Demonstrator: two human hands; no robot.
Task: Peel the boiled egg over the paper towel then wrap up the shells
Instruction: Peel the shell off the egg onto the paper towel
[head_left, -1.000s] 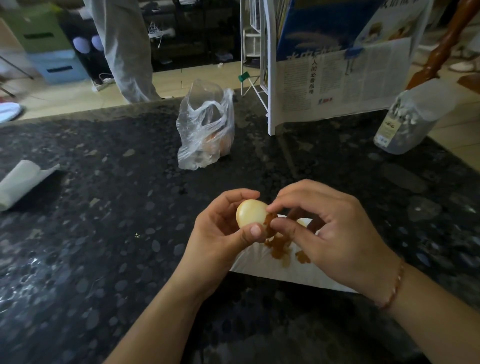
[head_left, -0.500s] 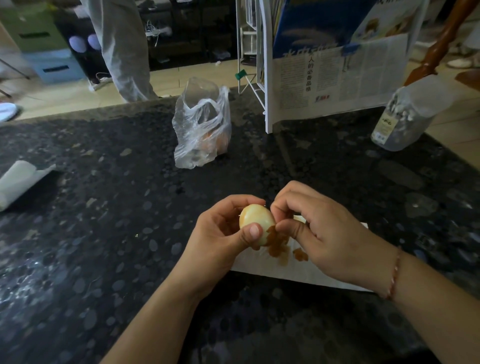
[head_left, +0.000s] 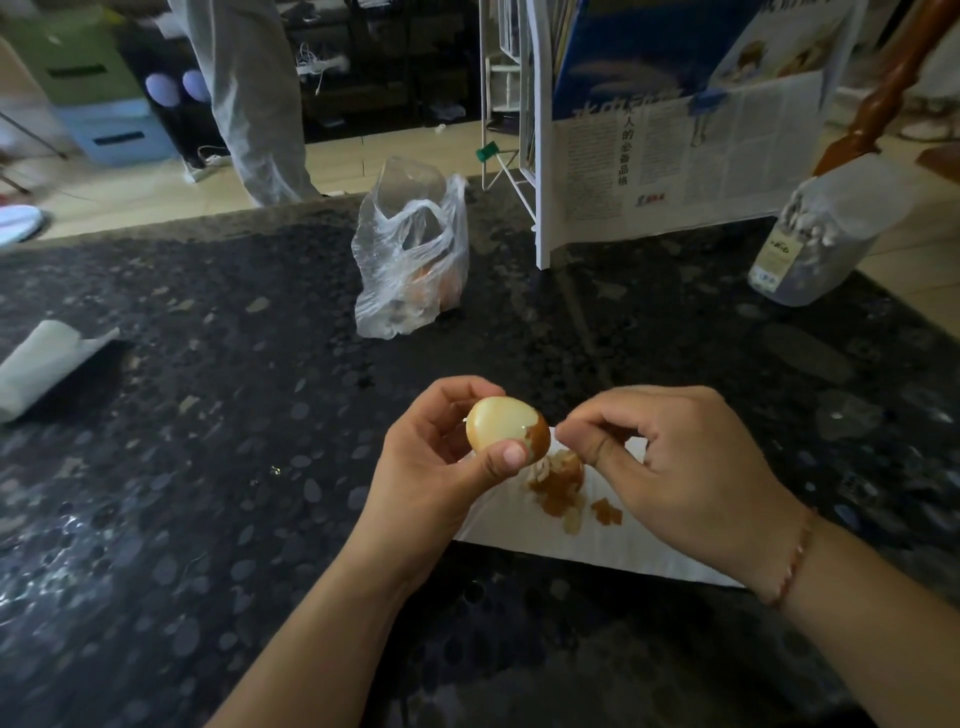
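My left hand holds the boiled egg between thumb and fingers above the left edge of the white paper towel. Most of the egg is bare and pale yellow; a patch of brown shell stays on its right end. My right hand is just right of the egg, thumb and forefinger pinched together near that shell patch; whether a shell bit is between them I cannot tell. Brown shell pieces lie in a small heap on the towel below the egg.
On the dark speckled countertop stand a clear plastic bag at the back, a white rack with newspaper, a plastic jar at the right and a folded paper at the left. A person's legs stand beyond the counter.
My right hand has pulled a little away to the right from the egg. More of the egg's pale surface shows, and the shell heap on the towel is now uncovered.
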